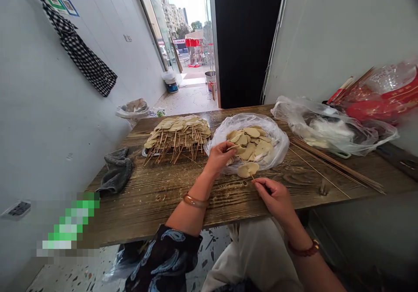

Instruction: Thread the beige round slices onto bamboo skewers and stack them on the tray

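My left hand (220, 156) is closed, pinching a thin beige slice (238, 149) at the near left side of an open plastic bag (225, 128). Inside the bag lies a heap of similar flat, roundish slices (253, 141). A little lower and to the right, my right hand (272, 194) grips the end of a thin wooden skewer (251, 177). Beige slices (248, 169) are threaded on its far end, in front of the bag. Left of my left hand, a big stack of skewered slices (179, 133) rests on a metal tray (145, 152), sticks pointing towards me.
Loose bare skewers (336, 165) lie on the right of the wooden table (156, 209). Behind them sit a crumpled clear bag (326, 126) and red packaging (375, 104). A dark grey cloth (118, 170) lies at the left edge. A lined bin (132, 109) stands beyond the table.
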### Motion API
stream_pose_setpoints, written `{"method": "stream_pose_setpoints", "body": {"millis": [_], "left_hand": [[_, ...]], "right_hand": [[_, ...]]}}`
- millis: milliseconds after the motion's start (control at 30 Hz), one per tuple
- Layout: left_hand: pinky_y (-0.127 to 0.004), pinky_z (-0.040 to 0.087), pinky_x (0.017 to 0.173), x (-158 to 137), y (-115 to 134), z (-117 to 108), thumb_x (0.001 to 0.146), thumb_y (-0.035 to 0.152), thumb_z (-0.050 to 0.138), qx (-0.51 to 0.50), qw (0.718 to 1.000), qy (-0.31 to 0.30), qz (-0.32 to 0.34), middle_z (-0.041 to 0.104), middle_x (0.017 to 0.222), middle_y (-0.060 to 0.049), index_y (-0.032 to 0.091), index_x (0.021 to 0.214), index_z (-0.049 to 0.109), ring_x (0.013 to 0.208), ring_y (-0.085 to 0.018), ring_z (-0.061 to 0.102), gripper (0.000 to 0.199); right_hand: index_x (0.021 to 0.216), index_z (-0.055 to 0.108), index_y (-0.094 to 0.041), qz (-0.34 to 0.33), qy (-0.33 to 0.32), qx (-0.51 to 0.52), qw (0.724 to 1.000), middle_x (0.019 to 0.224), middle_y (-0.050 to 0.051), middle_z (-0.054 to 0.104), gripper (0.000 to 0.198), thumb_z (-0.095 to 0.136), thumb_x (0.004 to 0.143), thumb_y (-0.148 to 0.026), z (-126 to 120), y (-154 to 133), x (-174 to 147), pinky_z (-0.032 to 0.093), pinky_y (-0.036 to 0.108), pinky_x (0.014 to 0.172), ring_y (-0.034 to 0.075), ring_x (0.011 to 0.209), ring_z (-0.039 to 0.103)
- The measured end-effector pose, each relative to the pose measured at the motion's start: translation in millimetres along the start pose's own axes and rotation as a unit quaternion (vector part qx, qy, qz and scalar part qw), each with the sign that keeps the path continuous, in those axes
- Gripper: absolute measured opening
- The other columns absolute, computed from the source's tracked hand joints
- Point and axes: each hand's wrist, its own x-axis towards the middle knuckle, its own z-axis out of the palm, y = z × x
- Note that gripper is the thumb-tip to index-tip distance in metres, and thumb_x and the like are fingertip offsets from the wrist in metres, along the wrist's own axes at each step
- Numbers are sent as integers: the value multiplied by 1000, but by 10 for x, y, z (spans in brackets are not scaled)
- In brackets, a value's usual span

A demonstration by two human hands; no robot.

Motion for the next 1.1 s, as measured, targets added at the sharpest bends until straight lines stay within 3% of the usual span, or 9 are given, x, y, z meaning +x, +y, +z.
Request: {"method": "stream_pose_setpoints", "body": {"millis": [167, 467, 700, 1100], "left_hand": [[-20, 38, 53, -1, -45, 3, 58, 29, 77, 27, 1000, 4, 6, 60, 67, 1, 14, 77, 68, 59, -9, 50, 26], [-20, 35, 53, -39, -28, 80, 63, 30, 73, 86, 994, -61, 29, 59, 63, 0, 13, 71, 67, 58, -9, 47, 19], [-19, 33, 47, -37, -54, 49, 59, 28, 75, -13, 1000, -8, -25, 56, 60, 3, 14, 75, 64, 49, -6, 45, 25], [-18, 33, 46, -49, -81, 49, 56, 30, 78, -124, 989, -25, -79, 56, 61, 2, 13, 76, 63, 49, -5, 48, 30]], "right_hand": [[86, 70, -20, 10, -3, -5, 1000, 86, 6, 73, 23, 51, 88, -33, 5, 6, -2, 49, 28, 69, 20, 80, 66], [88, 71, -20, -8, 2, -8, 1000, 86, 5, 73, 25, 50, 88, -34, 21, 42, 17, 49, 28, 69, 20, 78, 66], [87, 70, -20, -5, 7, -6, 1000, 86, 5, 73, 23, 51, 87, -33, 8, 4, -13, 50, 29, 71, 20, 78, 66], [90, 72, -21, -2, 15, -7, 1000, 89, 7, 74, 24, 52, 86, -34, 9, 26, -36, 52, 32, 73, 21, 81, 67]]}}
